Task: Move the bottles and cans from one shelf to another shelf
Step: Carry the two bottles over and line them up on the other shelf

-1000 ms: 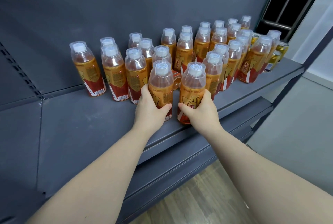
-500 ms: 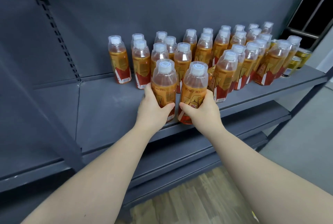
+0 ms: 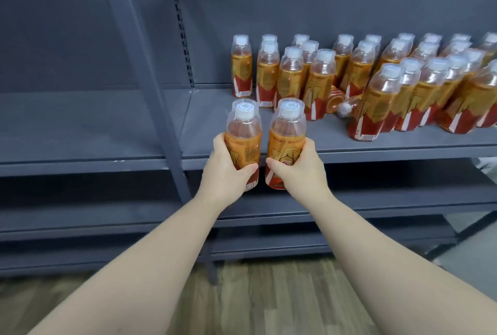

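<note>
Bottles [image 3: 289, 130], two in all, are being held upright before the shelf [image 3: 376, 147] edge: left hand [image 3: 228, 170] gripping the left bottle [image 3: 243, 135], right hand [image 3: 298, 173] gripping the right bottle [image 3: 287, 143]. Over twenty more are standing on the shelf.

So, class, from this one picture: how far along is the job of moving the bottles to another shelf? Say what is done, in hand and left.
Done: nothing shows; the left shelf bay has no bottles in view. In hand: the left hand grips the left bottle, the right hand the right bottle, both off the shelf. Left: many standing bottles on the right bay, plus one fallen bottle.
</note>
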